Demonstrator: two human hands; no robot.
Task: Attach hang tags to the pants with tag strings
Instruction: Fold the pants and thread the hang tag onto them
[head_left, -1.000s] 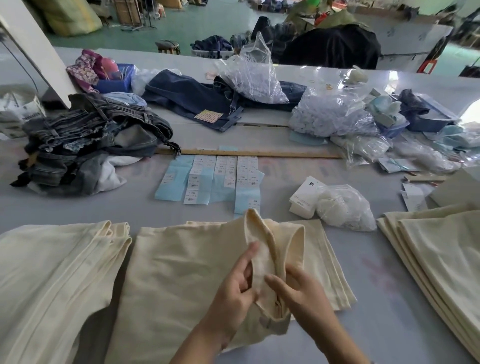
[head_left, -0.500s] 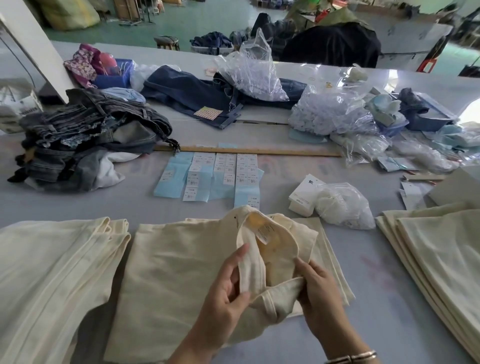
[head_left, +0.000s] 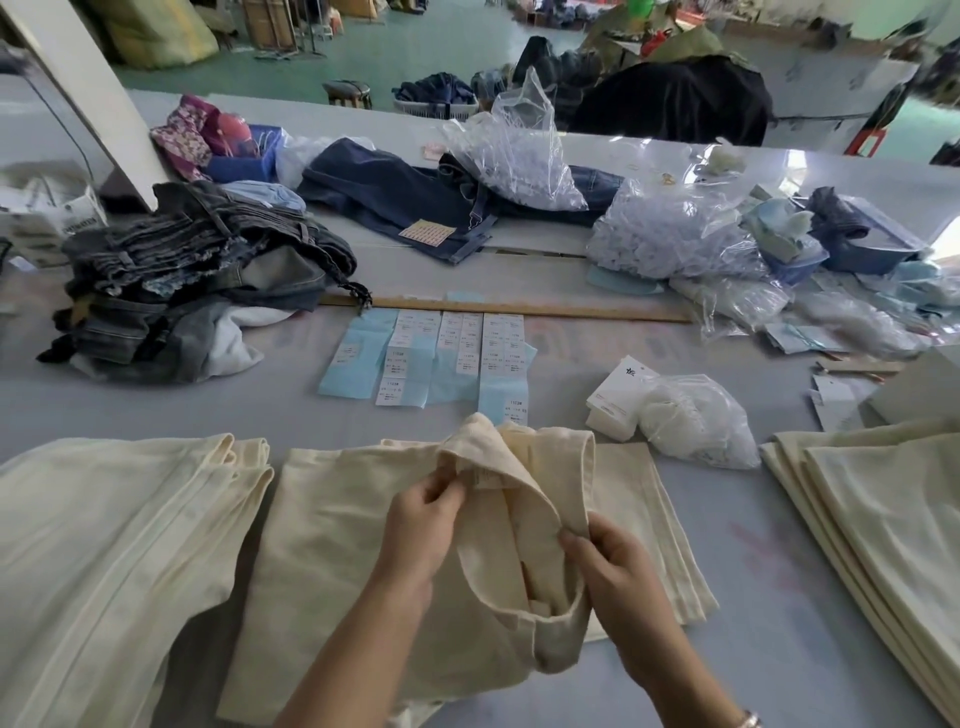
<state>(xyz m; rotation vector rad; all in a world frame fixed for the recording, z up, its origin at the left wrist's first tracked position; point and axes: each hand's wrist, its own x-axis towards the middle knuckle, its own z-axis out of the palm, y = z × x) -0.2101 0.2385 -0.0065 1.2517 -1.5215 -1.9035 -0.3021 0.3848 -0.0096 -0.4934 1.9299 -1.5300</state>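
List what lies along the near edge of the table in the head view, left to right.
Left stack of cream pants → cream pants being handled → left hand → right hand → right stack of cream pants.

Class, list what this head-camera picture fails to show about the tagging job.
- Print on the size stickers: too small to read.
- Sewn label inside the cream pants: blurred, partly covered by the left hand.
- Right hand fingertips: hidden in the waistband fold.
- Contents of the white bag: indistinct through the plastic.

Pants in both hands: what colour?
Plain cream, no pattern, on the pants; seen in the head view, the only one.
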